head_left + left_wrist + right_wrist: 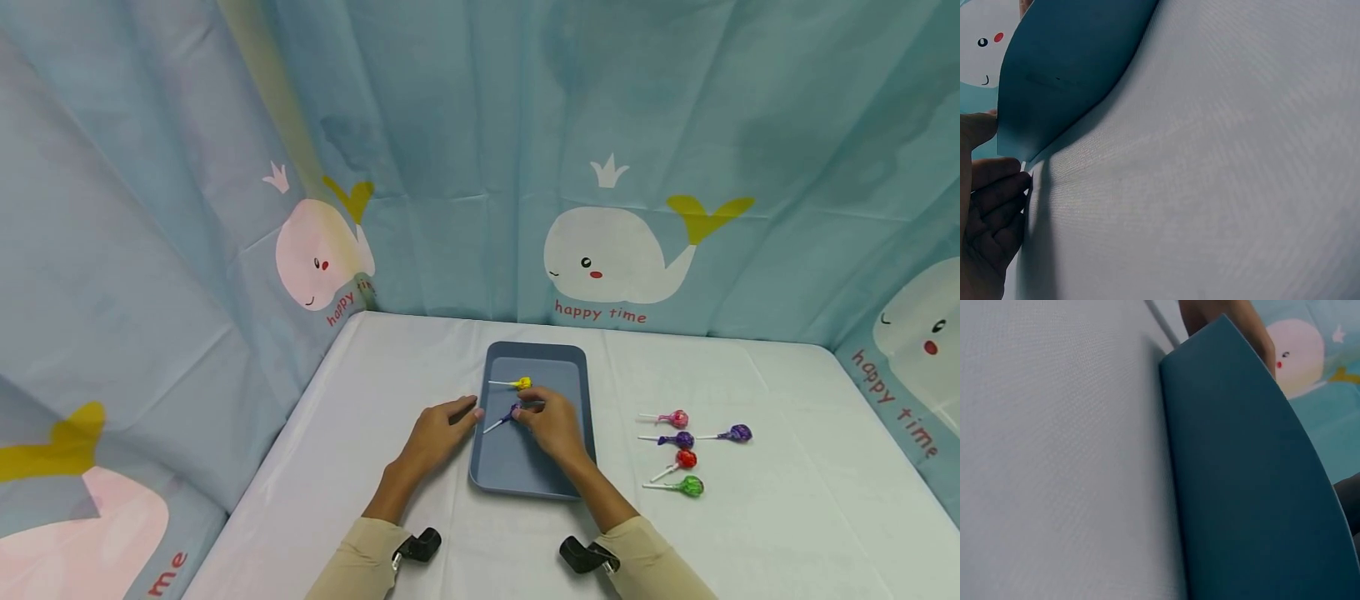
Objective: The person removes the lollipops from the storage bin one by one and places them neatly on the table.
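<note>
Inside a grey-blue tray (525, 479), my right hand (553, 423) pinches a purple lollipop (514, 412) at its candy end, and its white stick points down to the left. A yellow lollipop (523, 383) lies just beyond it in the tray, stick to the left. My left hand (435, 435) is at the tray's left side with its thumb at the rim and its fingers loosely bent. In the left wrist view, the left fingers (999, 194) show beside the tray's outer wall (1066, 69). The tray wall (1241, 469) hides most of the right hand in the right wrist view.
Right of the tray, several lollipops lie on the white cloth: pink (678, 419), purple (683, 440), another purple (739, 433), red (686, 458) and green (691, 486). A whale-printed curtain (480, 258) stands behind and beside the table.
</note>
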Available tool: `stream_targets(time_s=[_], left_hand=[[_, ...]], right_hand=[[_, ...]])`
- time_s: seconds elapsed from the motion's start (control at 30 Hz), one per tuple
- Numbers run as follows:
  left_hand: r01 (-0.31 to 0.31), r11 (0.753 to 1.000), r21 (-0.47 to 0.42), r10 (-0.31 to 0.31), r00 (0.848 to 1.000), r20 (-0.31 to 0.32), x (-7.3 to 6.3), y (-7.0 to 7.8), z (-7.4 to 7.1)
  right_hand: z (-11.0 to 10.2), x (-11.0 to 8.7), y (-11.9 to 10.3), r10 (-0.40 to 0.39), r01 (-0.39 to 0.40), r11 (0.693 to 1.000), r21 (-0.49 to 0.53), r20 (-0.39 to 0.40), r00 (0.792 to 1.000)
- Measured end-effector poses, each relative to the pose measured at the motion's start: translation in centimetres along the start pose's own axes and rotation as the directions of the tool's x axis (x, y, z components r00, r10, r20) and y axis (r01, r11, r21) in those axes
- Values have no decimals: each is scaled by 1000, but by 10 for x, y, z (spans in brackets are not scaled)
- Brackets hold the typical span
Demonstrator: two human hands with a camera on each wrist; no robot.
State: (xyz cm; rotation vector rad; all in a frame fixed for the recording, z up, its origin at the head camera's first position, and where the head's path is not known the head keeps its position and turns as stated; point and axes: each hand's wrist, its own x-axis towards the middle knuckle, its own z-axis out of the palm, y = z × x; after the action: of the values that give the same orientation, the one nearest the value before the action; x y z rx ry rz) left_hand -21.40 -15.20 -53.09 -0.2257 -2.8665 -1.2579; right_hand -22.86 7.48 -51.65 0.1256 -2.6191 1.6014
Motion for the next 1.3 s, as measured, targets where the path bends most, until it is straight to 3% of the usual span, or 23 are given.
stream_targets(time_s=[0.47,0.87,1.07,1.3], left_hand=[[-2,1000,-7,2,1000,4,0,1,-1],[-10,1000,0,10,1000,-14,0,0,0],[-30,1000,7,31,999,-16,-1,-2,1],[-13,1000,-7,13,1000,-14,-1,-1,1]], right_hand=[[3,1,-3,-6,7,998,-70,14,1000],[-1,-3,0,-35,35,999,-22,-14,999],[-9,-7,-1,-4,4,1000,-4,-22,1000],[-23,-12,-8,39,-38,999,35,-32,999]])
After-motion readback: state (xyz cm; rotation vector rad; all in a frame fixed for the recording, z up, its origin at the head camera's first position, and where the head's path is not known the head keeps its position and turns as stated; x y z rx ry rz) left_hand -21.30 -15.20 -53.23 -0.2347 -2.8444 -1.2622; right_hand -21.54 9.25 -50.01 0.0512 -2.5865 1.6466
